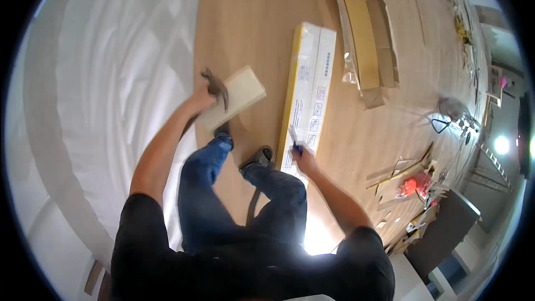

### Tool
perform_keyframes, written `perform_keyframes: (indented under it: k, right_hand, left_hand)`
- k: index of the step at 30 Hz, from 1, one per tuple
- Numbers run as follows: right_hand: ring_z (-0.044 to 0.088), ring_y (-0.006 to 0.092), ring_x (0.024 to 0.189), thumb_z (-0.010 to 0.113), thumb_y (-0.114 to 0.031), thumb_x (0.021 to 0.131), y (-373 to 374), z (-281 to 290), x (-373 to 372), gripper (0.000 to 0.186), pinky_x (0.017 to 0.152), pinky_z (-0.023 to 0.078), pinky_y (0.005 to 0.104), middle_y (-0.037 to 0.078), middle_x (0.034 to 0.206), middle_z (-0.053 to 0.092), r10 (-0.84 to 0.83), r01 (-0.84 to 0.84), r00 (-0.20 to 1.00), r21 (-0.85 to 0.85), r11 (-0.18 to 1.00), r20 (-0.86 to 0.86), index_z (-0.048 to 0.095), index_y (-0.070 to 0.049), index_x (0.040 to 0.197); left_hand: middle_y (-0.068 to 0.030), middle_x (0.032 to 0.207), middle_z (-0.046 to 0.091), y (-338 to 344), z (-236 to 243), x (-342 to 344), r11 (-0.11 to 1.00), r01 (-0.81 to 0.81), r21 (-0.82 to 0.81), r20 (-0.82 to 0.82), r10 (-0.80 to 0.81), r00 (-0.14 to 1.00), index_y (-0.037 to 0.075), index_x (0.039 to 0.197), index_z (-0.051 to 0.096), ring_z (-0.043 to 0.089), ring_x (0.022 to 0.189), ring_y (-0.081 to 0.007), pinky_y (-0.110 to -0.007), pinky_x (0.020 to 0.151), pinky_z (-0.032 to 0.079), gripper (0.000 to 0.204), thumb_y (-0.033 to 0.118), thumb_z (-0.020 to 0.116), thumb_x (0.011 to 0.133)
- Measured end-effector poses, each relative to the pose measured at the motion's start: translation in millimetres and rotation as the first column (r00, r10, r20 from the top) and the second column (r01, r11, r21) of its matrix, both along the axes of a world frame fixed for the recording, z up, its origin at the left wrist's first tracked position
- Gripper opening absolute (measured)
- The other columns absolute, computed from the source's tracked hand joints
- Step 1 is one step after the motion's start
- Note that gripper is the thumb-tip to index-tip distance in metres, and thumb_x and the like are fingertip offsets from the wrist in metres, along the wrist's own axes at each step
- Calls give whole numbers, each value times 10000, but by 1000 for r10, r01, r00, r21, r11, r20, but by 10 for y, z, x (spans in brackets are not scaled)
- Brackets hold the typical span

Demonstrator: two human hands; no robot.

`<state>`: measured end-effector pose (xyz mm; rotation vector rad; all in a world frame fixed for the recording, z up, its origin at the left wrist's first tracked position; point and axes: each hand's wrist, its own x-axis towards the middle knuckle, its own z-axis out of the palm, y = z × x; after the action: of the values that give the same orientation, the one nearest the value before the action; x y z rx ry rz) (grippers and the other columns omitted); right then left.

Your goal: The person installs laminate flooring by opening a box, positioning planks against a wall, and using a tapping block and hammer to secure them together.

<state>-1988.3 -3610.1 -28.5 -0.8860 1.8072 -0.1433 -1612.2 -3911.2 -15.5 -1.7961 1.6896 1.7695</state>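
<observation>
My left hand (202, 100) is closed round a claw hammer (217, 88), its dark metal head tilted beyond my fingers. Just under the hammer is a cream-coloured flat block (245, 90); whether my fingers also grip it, I cannot tell. On the right, my right hand (304, 161) is closed on a slim tool with a blue handle (298, 149) and a thin pale blade, too blurred to name. That hand is over the near part of a long white carton (310, 78) with a yellow side and printed drawings, which lies on the floor.
A white sheet (122, 67) covers the left side. Opened brown cardboard (362, 28) lies at the far right on the wood-look floor (251, 11). Further right are a lit work lamp (465, 124), a red object (409, 187), scraps, and a dark panel (443, 231). My shoes are between the block and carton.
</observation>
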Motion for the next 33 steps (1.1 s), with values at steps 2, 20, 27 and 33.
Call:
perform_keyframes:
  k: [2,20,27,33]
  right_hand:
    - [690,269,734,632,-458,1004,-621,-1209,-446,462,693,541,417,159,816,696,-30,-4,977,-159,987,-209,634,-1,1074]
    - [589,152,454,576,-421,1046,-1779,-3306,-1882,387,407,475,332,65,577,578,-468,428,884,-420,800,9,575,-35,1074]
    - [667,441,1058,491,-381,1052,-4073,-2671,-2224,387,895,522,546,226,1191,692,130,-485,741,-391,782,-659,556,-131,1340]
    - [636,341,1204,471,-257,1061,-5264,-2506,-2005,362,1015,498,472,126,1259,687,463,-891,281,-49,452,-841,563,-269,1411]
  left_hand:
    - [-87,727,592,-234,-1237,-42,969,-209,-135,-74,200,977,-19,881,600,567,674,-217,-371,611,453,183,105,613,748]
    - [-251,1193,642,-244,-4305,-992,825,-544,-153,83,560,825,-128,1346,510,641,1060,-351,-417,953,506,612,181,696,851]
    - [-166,1034,732,94,-4198,-459,879,-284,-382,114,350,930,-28,1135,667,697,977,-296,-404,871,540,306,224,634,965]
    - [-98,1030,699,1174,-4866,481,696,-633,-339,-77,650,756,16,1154,646,659,953,-216,-349,856,520,251,193,599,982]
